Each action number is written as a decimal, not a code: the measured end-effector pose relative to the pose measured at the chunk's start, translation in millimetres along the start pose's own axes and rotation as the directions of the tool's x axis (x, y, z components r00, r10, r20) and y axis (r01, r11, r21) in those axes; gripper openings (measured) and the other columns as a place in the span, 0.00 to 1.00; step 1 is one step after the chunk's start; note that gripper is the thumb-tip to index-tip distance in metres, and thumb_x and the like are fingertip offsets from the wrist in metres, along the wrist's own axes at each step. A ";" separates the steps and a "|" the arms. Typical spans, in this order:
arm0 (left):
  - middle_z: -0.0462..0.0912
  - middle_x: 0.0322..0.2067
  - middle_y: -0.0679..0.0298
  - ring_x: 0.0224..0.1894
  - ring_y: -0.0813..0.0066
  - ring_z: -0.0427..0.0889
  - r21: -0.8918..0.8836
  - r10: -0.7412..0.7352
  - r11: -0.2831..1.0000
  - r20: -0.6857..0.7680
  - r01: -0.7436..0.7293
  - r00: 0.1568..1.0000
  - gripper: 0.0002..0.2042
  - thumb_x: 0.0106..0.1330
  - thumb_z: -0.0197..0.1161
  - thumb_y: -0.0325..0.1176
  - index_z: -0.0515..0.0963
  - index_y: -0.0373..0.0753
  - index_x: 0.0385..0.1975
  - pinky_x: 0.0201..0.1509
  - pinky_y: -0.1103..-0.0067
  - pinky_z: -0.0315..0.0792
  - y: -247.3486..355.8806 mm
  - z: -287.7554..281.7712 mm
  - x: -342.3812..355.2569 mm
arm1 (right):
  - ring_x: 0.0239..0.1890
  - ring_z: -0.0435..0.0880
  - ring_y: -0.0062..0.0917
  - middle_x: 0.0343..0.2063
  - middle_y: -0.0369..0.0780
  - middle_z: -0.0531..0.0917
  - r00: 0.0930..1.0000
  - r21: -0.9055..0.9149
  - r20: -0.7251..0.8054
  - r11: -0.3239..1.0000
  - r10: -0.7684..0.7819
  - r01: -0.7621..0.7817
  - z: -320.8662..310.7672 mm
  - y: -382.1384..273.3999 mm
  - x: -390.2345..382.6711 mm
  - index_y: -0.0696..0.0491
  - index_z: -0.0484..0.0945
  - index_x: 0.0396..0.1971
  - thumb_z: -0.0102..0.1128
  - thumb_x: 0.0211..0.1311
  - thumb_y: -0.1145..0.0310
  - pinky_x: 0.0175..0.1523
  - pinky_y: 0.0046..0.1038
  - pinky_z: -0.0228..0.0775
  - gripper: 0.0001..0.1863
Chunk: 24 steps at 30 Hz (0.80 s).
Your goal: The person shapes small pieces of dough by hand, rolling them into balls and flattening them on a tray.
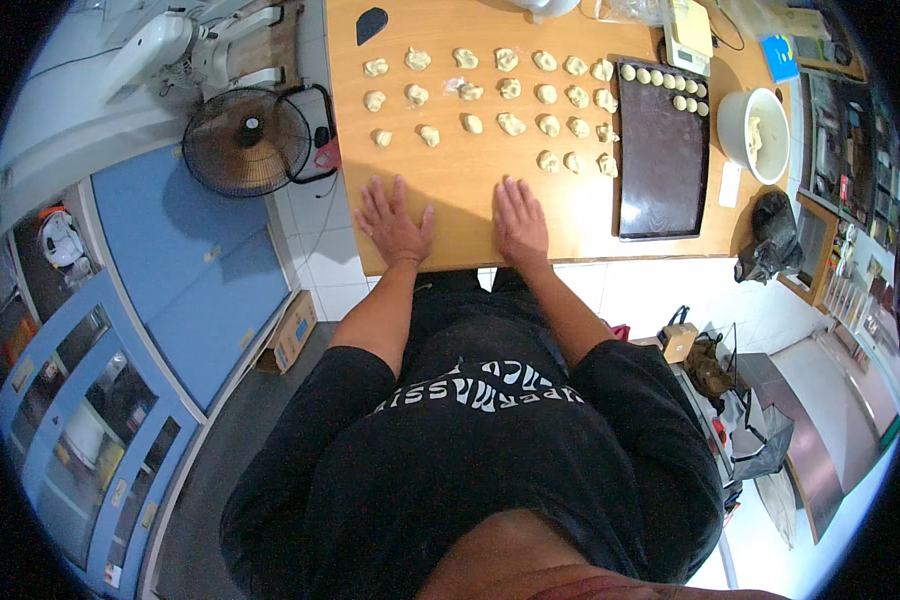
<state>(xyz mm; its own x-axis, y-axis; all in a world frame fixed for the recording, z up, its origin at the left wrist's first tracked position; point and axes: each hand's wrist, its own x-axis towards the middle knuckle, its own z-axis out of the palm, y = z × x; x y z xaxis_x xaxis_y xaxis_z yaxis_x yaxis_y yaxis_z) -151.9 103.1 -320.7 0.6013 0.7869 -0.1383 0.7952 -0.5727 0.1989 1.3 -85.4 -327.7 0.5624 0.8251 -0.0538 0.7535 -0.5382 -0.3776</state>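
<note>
My left hand (395, 220) lies open with fingers spread on the wooden table (450, 200), near its front edge. My right hand (520, 220) rests open on the same surface, fingers extended. Both hold nothing. Above them sit rows of irregular pale dough pieces (510, 124). Right of these lies a dark baking tray (660, 180), with several smooth dough balls (670, 80) along its top. A white bowl (732, 135) holding more pale dough stands beside the tray.
A kitchen scale (688, 35) and clear plastic (635, 12) sit at the back. A black fan (245, 142) stands left of the table. A black bag (770, 235) is at the right corner. Blue cabinets (180, 280) line the left side.
</note>
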 end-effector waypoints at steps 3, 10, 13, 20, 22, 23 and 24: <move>0.48 0.77 0.53 0.79 0.48 0.43 0.000 0.030 1.000 0.004 -0.030 1.000 0.41 0.60 0.63 0.58 0.59 0.56 0.74 0.76 0.44 0.38 0.4 -2.7 -0.1 | 0.74 0.61 0.47 0.72 0.48 0.64 0.990 0.012 -0.068 0.992 0.127 -0.127 -2.2 -13.7 23.9 0.57 0.64 0.70 0.53 0.70 0.65 0.72 0.48 0.58 0.30; 0.48 0.77 0.52 0.78 0.46 0.44 0.043 0.051 0.998 -0.009 -0.050 0.999 0.41 0.61 0.63 0.58 0.59 0.53 0.75 0.75 0.44 0.39 -2.2 1.0 -2.8 | 0.70 0.68 0.44 0.69 0.44 0.71 0.988 0.000 -0.024 0.989 -0.150 0.150 3.4 -46.6 1.1 0.56 0.70 0.66 0.56 0.67 0.63 0.68 0.44 0.66 0.28; 0.48 0.77 0.53 0.78 0.47 0.44 0.035 0.034 0.999 -0.008 -0.034 0.999 0.40 0.61 0.61 0.59 0.59 0.54 0.74 0.75 0.44 0.39 -1.9 3.0 -2.6 | 0.72 0.65 0.42 0.71 0.42 0.68 0.992 0.001 0.123 1.000 -0.016 0.016 -10.2 -32.6 -20.0 0.53 0.68 0.68 0.56 0.67 0.62 0.71 0.45 0.61 0.30; 0.47 0.78 0.53 0.79 0.46 0.44 0.006 0.031 1.000 -0.021 -0.031 0.999 0.40 0.62 0.61 0.59 0.61 0.53 0.73 0.76 0.43 0.38 0.6 2.7 -1.8 | 0.76 0.57 0.48 0.74 0.47 0.61 0.974 0.025 -0.095 0.978 0.208 -0.206 0.4 -21.8 32.9 0.57 0.62 0.72 0.52 0.72 0.58 0.76 0.48 0.50 0.33; 0.47 0.78 0.53 0.79 0.46 0.44 0.012 0.030 0.999 -0.016 -0.030 0.999 0.40 0.61 0.61 0.59 0.61 0.53 0.73 0.75 0.43 0.39 0.1 0.3 -0.3 | 0.76 0.56 0.48 0.74 0.47 0.61 0.981 0.039 -0.076 0.984 0.178 -0.176 4.3 -33.0 38.2 0.57 0.62 0.72 0.51 0.72 0.55 0.76 0.49 0.50 0.33; 0.47 0.78 0.53 0.79 0.46 0.44 0.018 0.031 0.999 -0.009 -0.031 0.999 0.39 0.61 0.61 0.59 0.61 0.52 0.73 0.75 0.43 0.39 -0.2 -0.6 0.8 | 0.76 0.56 0.47 0.75 0.46 0.60 0.995 -0.003 -0.023 0.995 0.101 -0.102 4.9 -38.7 34.3 0.57 0.62 0.72 0.51 0.72 0.53 0.77 0.47 0.50 0.34; 0.47 0.78 0.53 0.79 0.46 0.44 0.018 0.034 0.999 -0.009 -0.034 0.999 0.39 0.61 0.61 0.59 0.61 0.52 0.73 0.75 0.43 0.39 -0.9 -0.4 0.5 | 0.76 0.57 0.45 0.75 0.46 0.60 0.999 -0.041 0.036 0.999 0.028 -0.027 5.5 -43.1 26.8 0.57 0.61 0.72 0.51 0.73 0.51 0.77 0.46 0.49 0.36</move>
<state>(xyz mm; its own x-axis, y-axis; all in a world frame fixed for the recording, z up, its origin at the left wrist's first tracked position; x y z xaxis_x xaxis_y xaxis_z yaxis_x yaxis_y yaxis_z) -152.4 104.1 -320.5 0.6277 0.7687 -0.1228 0.7754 -0.6035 0.1857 -18.0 -39.1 -318.0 0.5710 0.8152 -0.0974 0.7516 -0.5667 -0.3375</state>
